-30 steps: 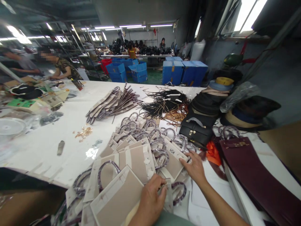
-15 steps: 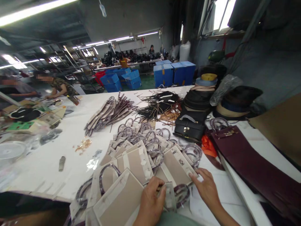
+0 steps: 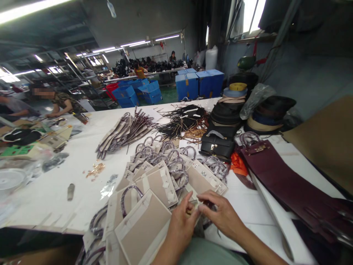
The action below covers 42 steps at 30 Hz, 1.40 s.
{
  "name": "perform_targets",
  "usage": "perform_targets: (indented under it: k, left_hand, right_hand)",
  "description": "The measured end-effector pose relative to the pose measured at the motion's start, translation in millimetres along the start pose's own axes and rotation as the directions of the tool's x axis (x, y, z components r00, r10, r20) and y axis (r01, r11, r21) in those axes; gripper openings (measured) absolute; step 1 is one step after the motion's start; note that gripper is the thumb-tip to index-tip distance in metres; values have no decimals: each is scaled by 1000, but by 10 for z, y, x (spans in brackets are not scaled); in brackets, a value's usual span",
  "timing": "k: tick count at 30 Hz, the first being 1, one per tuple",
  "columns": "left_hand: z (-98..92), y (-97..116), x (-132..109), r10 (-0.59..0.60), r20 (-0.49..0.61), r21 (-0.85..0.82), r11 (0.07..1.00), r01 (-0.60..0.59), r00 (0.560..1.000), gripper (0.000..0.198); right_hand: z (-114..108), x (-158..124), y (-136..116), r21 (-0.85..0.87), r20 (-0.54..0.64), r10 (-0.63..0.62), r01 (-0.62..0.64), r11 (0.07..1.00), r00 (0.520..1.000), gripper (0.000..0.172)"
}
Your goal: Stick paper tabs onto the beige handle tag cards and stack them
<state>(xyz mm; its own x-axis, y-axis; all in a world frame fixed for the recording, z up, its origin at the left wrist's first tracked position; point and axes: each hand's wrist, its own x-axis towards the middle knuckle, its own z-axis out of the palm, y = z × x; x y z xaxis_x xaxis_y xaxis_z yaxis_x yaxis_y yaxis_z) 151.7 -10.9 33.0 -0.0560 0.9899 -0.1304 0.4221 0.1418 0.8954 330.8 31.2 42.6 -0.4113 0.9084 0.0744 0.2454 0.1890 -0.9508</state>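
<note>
My left hand [image 3: 182, 222] is closed, thumb and fingers curled together over the front of a pile of beige bag panels [image 3: 145, 224]. Facing it, my right hand [image 3: 219, 213] is bent into a pinch, its fingertips almost meeting those of the left. Whatever sits between the fingertips is too small and too covered to make out. Below the hands, part of a pale panel and a dark handle show, mostly hidden. Plastic-wrapped purple handles [image 3: 180, 179] stick up from many panels. One panel [image 3: 205, 176] with a small metal fitting lies just beyond my right hand.
Behind the pile lie handled strips [image 3: 121, 134] and black cords [image 3: 179, 123]. A black handbag [image 3: 216, 145], strap rolls [image 3: 226, 114] and a long maroon leather piece [image 3: 281, 176] are on the right. Gold fittings [image 3: 95, 170] lie left. Co-workers sit farther off.
My right hand has left the panel on the right and come in to my left hand. That panel now lies by itself on the pile. The view has shifted slightly.
</note>
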Motion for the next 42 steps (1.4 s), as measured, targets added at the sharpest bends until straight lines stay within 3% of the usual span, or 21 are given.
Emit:
perform_targets:
  k: [6,9,13,20,30,33,36,37,39,42]
  left_hand:
    - [-59,19,-61,81,24,90,993,-83,996,19]
    - [-83,37,-87,109,52,95,989,-113,993,17]
    - [-91,5,-86,170,39,149,974,-174,985,8]
    - [-128,-21,-50,252,-11,340,911,-234,968,11]
    - [-135,-139,71,360,189,601,693,-398,914,17]
    - [-168,-121,77,395,219,558,699,-446,892,18]
    - [-201,-82,63,450,288,437,724,-534,845,18]
    - [-205,-83,66,448,269,394,757,-522,853,18]
    - [-200,-115,86,390,156,317,850,-420,907,17]
    - [-176,-189,138,283,36,230,931,-284,958,17]
  right_hand:
    - [0,93,-18,-2,58,35,-35,999,998,14]
    - [-44,119,27,-22,60,29,-28,999,998,13]
    - [-93,159,35,-82,165,40,-27,996,985,12]
    - [-142,274,4,-278,277,-28,108,955,961,8]
    - [29,517,125,-578,343,15,198,792,939,17]
    - [12,630,234,-618,315,15,193,762,949,20]
    - [-154,812,468,-594,184,58,64,802,981,24]
    - [-233,888,561,-547,143,89,4,837,986,26]
    - [-388,1054,734,-446,107,154,-90,890,982,27]
    - [-524,1291,881,-488,139,215,-122,864,967,26]
